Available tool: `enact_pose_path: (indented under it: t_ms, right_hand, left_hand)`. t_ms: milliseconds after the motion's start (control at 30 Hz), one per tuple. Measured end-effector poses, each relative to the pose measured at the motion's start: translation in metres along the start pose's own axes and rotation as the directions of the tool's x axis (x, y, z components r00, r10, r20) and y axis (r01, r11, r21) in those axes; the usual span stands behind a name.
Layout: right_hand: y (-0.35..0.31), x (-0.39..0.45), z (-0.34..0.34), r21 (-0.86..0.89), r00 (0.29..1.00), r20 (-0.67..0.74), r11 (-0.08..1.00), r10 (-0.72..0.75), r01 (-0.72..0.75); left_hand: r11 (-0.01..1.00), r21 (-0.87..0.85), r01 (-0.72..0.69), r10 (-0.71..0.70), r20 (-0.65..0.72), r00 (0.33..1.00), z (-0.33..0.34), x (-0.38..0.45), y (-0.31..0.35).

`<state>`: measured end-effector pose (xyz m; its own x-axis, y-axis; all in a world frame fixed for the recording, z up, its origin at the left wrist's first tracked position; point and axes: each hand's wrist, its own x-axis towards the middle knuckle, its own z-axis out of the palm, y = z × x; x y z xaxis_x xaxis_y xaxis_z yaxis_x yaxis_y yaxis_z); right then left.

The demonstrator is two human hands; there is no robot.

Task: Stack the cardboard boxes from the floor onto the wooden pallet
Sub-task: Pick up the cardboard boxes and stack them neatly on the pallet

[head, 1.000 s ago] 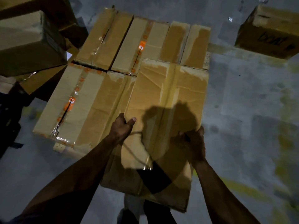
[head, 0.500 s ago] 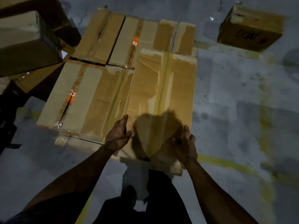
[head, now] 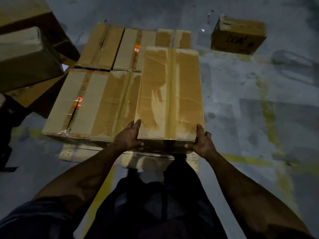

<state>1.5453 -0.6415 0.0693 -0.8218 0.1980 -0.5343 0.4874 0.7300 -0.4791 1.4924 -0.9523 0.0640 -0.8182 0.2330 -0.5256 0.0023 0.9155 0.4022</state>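
Observation:
A long taped cardboard box (head: 169, 94) lies flat on the right side of the wooden pallet (head: 72, 153), on the near row. My left hand (head: 128, 138) grips its near left corner, thumb on the front face. My right hand (head: 202, 141) grips its near right corner. Several other cardboard boxes (head: 86, 102) fill the pallet to the left and behind, side by side. One more box (head: 239, 36) with dark handwriting sits on the floor at the far right.
A pile of bigger boxes (head: 25, 56) leans at the far left, close to the pallet. A dark object (head: 6, 128) stands at the left edge. The grey concrete floor (head: 259, 109) has worn yellow lines. My legs stand against the pallet's near edge.
The box came down from a tilted carry to lie flat on the pallet. My hands shifted from its top face to its two near corners.

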Motion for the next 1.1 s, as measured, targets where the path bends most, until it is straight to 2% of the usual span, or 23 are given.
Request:
enact_pose_path:
  t_ms: [200,467,633,1100]
  right_hand:
    - [0.004,0.004,0.014,0.046,0.988,-0.153,0.999,-0.016,0.024]
    - [-0.013,0.018,-0.001,0.04,0.968,-0.252,0.999,-0.009,0.02]
    - [-0.013,0.02,0.006,0.04,0.984,-0.179,0.999,0.024,-0.017]
    - [-0.004,0.013,0.022,0.066,0.972,-0.233,0.998,0.02,-0.005]
  left_hand:
    - [0.996,-0.068,-0.054,0.043,-0.149,0.988,0.009,0.006,-0.001]
    - [0.979,-0.173,-0.107,0.063,-0.243,0.968,-0.01,0.021,0.006]
    - [0.984,-0.165,-0.063,0.029,-0.2,0.979,0.004,0.028,-0.003]
    - [0.984,-0.168,-0.054,0.013,-0.234,0.972,0.01,0.025,-0.004]
